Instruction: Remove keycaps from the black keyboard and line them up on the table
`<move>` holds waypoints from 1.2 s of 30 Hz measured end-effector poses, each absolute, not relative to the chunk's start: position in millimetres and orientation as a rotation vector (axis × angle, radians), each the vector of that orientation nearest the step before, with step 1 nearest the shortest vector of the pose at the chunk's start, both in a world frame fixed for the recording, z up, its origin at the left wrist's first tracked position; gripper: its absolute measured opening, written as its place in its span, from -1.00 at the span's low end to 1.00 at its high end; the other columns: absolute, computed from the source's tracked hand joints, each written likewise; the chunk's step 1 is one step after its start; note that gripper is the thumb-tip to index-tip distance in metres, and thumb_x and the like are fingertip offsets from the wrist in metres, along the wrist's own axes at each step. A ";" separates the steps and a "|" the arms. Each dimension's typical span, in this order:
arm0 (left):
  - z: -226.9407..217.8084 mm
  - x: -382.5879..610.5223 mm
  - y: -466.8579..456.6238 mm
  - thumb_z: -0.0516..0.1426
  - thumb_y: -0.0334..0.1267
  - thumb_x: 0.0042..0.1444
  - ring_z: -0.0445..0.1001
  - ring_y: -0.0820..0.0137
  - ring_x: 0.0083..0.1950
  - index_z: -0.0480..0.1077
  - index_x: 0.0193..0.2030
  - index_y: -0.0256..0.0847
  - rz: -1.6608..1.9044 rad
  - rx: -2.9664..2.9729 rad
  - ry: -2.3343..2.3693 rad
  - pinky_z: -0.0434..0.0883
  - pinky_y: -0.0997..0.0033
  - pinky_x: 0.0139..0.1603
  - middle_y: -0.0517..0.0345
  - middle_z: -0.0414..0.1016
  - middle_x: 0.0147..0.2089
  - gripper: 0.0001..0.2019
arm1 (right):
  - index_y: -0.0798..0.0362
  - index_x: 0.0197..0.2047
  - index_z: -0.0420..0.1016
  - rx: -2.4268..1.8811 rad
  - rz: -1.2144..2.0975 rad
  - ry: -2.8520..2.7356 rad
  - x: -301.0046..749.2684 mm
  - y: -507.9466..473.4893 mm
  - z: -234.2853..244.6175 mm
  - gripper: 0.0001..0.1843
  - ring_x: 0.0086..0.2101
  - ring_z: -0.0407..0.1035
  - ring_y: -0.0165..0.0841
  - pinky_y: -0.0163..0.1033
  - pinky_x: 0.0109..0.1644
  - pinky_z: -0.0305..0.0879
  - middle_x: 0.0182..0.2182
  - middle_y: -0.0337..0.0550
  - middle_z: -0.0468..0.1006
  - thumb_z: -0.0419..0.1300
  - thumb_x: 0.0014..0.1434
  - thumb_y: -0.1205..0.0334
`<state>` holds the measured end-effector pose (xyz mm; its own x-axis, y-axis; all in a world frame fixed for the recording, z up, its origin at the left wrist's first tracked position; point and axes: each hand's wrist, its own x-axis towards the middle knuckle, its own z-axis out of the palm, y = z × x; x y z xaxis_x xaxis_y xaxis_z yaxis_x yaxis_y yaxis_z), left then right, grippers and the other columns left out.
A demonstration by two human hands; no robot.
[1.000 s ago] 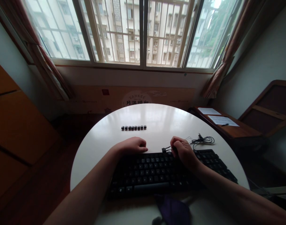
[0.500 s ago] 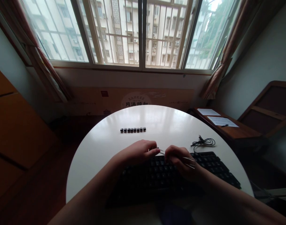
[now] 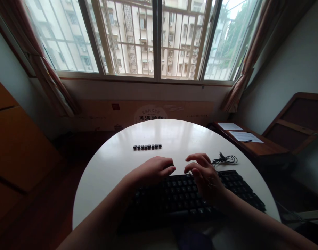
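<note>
My left hand (image 3: 155, 169) is closed, its thumb and fingers pinching a small black keycap (image 3: 171, 165) that is mostly hidden. To its right, my right hand (image 3: 204, 175) holds a thin wire keycap puller (image 3: 210, 181) against the palm, with the index finger lifted and stretched toward the left hand. Under both hands lies a black keyboard (image 3: 178, 191); the left forearm covers its left part. Beyond the left hand, several black keycaps (image 3: 147, 147) stand in a straight row.
The round white table (image 3: 101, 170) bears everything. A coiled black cable (image 3: 226, 159) lies behind the keyboard's right end. At the right, a wooden chair (image 3: 268, 147) holds paper sheets (image 3: 246, 136) and a pen. A barred window (image 3: 157, 45) is ahead.
My right hand has drawn slightly away from the left, its fingers loosening and spreading, with the wire puller turned in the palm. My left hand keeps its pinch in nearly the same spot.
</note>
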<state>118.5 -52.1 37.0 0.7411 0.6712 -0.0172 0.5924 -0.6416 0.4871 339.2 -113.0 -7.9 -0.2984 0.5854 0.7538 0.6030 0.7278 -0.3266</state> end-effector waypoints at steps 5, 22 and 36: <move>44.7 121.6 -67.5 -0.03 -0.01 0.33 0.41 0.33 -0.27 0.43 -0.23 -0.18 0.202 2.467 0.799 0.27 0.39 -0.29 0.12 0.52 -0.27 -0.66 | -0.03 0.11 0.40 -0.693 -0.020 -2.113 335.2 -116.3 -4.4 -0.63 -0.29 0.38 -0.31 -0.20 -0.22 0.34 -0.27 -0.08 0.50 -0.04 0.32 0.39; 40.3 121.2 -62.0 0.02 0.01 0.29 0.42 0.33 -0.22 0.47 -0.14 -0.24 0.247 2.237 0.649 0.36 0.41 -0.21 0.12 0.53 -0.22 -0.64 | -0.08 0.20 0.39 -0.661 0.158 -2.136 335.9 -113.4 -10.7 -0.51 -0.37 0.45 -0.42 -0.35 -0.35 0.40 -0.22 -0.11 0.54 0.17 0.21 0.38; 23.8 106.6 -39.6 -0.03 0.10 0.29 0.49 0.25 -0.12 0.45 0.07 -0.14 0.174 2.249 0.922 0.37 0.32 -0.12 0.07 0.57 -0.09 -0.54 | 0.03 -0.05 0.53 -1.023 0.151 -1.981 341.9 -92.0 -13.1 -0.79 -0.42 0.39 -0.43 -0.30 -0.35 0.42 -0.17 -0.06 0.53 0.23 0.26 0.20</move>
